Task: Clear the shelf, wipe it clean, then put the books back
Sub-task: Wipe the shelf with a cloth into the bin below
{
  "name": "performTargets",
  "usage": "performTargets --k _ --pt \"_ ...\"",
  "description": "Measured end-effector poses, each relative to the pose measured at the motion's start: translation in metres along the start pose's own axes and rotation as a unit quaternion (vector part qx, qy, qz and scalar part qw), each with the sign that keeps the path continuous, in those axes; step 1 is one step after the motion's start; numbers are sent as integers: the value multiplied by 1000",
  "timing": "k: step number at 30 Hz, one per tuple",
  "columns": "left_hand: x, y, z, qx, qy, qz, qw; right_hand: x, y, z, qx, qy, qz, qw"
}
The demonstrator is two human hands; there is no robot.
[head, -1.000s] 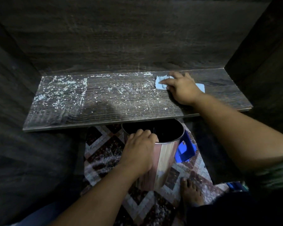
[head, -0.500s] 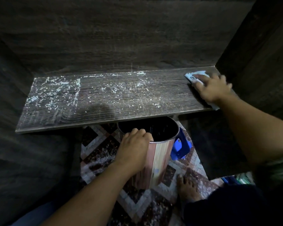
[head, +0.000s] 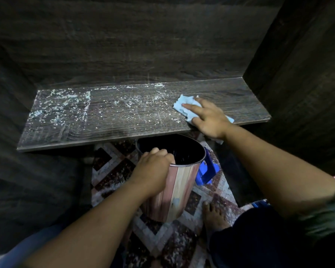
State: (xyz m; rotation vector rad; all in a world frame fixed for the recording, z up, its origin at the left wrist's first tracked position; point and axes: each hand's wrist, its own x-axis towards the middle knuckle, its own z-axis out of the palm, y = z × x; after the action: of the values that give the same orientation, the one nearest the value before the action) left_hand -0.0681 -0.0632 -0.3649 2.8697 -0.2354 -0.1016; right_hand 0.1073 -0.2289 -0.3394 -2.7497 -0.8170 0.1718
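the dark wooden shelf (head: 124, 122) is seen spanning the alcove, dusted with white specks (head: 56, 107) across its left and middle. a light blue cloth (head: 179, 105) is pressed flat onto its right part by the right hand (head: 209, 120), fingers extended and not curled. below the front edge, the rim of a metal bin (head: 174, 192) is gripped by the left hand (head: 153, 171). a blue object (head: 207, 174) and a bare foot (head: 214, 217) are seen on the patterned floor (head: 112, 171).

Room lies open above the shelf (head: 124, 120), bounded by the back panel (head: 143, 45) behind it, the left panel (head: 4, 97) and right panel (head: 298, 74) at its ends; a bin (head: 174, 190) stands just below its front edge.
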Motion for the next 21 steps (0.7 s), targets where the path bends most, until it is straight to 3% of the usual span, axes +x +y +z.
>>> performTargets --k 8,10,14,16,21 --pt "-9 -1 -6 -5 -20 22 1000 -37 -20 -12 43 -80 -102 991" --pt "-9 0 -6 -9 -23 26 999 -39 -16 -25 83 -63 -86 991" --pt "-5 1 -5 -19 -25 28 999 -22 11 -35 82 53 -8 995" --pt "-4 2 -4 -23 -23 30 999 -15 16 -26 60 46 36 996" --pt "-1 2 -1 -24 -17 28 999 -25 -3 -1 46 11 -54 997"
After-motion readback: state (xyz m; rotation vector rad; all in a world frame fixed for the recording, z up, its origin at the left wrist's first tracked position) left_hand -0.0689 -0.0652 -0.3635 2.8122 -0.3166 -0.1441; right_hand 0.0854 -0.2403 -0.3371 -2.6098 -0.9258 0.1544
